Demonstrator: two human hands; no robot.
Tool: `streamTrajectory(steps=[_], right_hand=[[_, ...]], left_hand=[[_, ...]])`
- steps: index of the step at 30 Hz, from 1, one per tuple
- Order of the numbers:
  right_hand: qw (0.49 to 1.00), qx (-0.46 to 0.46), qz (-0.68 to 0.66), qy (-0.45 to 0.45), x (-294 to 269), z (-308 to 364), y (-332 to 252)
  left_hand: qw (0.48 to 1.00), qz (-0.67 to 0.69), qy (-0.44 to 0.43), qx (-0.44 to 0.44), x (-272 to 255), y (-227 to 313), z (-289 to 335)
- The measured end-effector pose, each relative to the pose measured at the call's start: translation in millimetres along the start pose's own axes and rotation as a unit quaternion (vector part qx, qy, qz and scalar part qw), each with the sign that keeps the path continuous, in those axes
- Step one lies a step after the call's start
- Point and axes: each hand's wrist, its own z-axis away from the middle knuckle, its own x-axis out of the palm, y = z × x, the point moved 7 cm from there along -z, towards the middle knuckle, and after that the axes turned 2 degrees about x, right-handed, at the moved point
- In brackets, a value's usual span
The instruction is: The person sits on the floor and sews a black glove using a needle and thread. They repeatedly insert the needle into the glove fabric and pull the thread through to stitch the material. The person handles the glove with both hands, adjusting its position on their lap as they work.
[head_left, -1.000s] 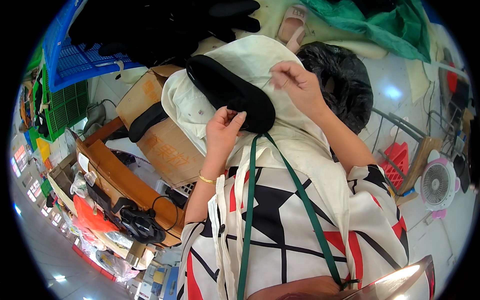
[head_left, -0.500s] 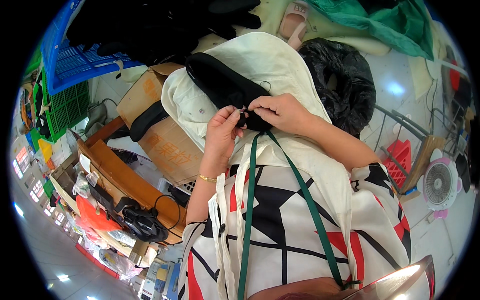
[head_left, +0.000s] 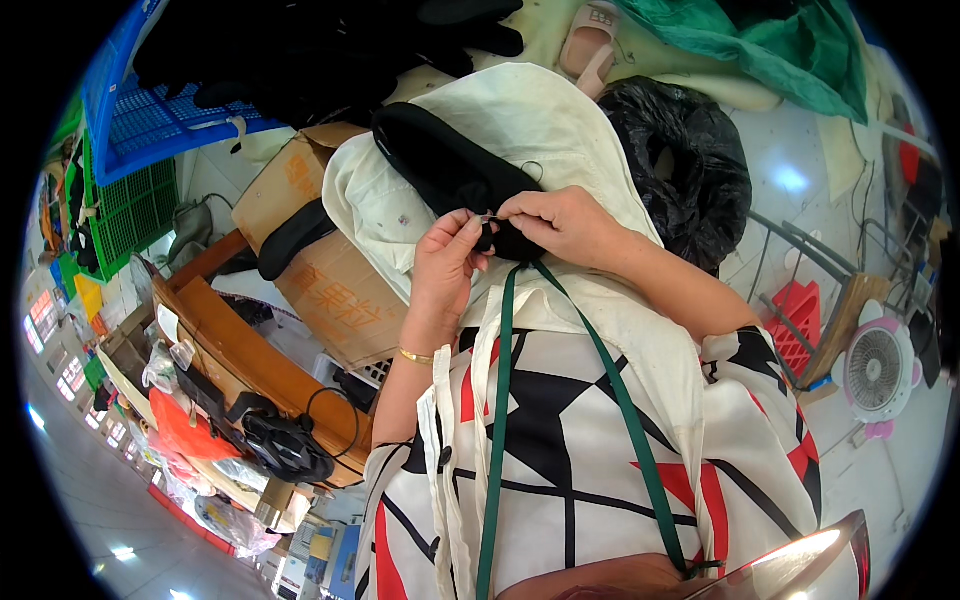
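Note:
A black slip-on shoe (head_left: 450, 165) lies across my lap on a cream cloth (head_left: 570, 115). Over its near end, both hands meet fingertip to fingertip. My left hand (head_left: 449, 248) is closed in a pinch on a small black piece (head_left: 487, 238), apparently fabric. Thumb and finger of my right hand (head_left: 560, 222) press together right beside it; what they grip is too small to make out. A tiny pinkish glint shows between the two pinches. One thin dark loop (head_left: 534, 170) rests on the cloth just beyond my right fingers.
Another black shoe (head_left: 298, 238) lies on an open cardboard box (head_left: 330, 300) to the left. Black shoes pile up around a blue crate (head_left: 165, 125) at far left. A black plastic bag (head_left: 680, 160) stands at right, near a fan (head_left: 878, 368). A wooden table (head_left: 265, 365) flanks my left arm.
Both hands stay at nearly the same spot with fingertips still together. Only the slightest shift of the fingers and shoe shows.

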Motion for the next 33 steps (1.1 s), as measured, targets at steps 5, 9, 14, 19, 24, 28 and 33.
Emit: streamTrajectory(steps=[5, 9, 14, 19, 24, 28, 33], right_hand=[[1.000, -0.004, -0.002, 0.011, 0, 0, 1], [1.000, -0.003, 0.001, 0.004, 0, -1, 1], [0.993, 0.050, -0.101, -0.021, 4, -1, 9], [0.984, 0.111, -0.127, -0.052, 7, -4, 9], [0.982, 0.138, -0.120, -0.050, 13, -6, 6], [0.982, 0.147, -0.109, -0.047, 16, -8, 6], [0.983, 0.156, -0.085, -0.047, 15, -10, 2]], left_hand=[[1.000, -0.004, 0.003, 0.007, 0, 0, -1], [0.999, -0.001, 0.033, 0.022, -4, -1, 0], [0.997, 0.002, 0.067, 0.028, 0, 1, 4], [0.997, -0.039, 0.064, 0.006, 0, 4, 3], [0.997, -0.044, 0.070, -0.009, -1, 5, 2], [0.997, -0.036, 0.074, -0.012, -2, 4, 2], [0.998, -0.038, 0.059, -0.003, 0, 5, -1]])
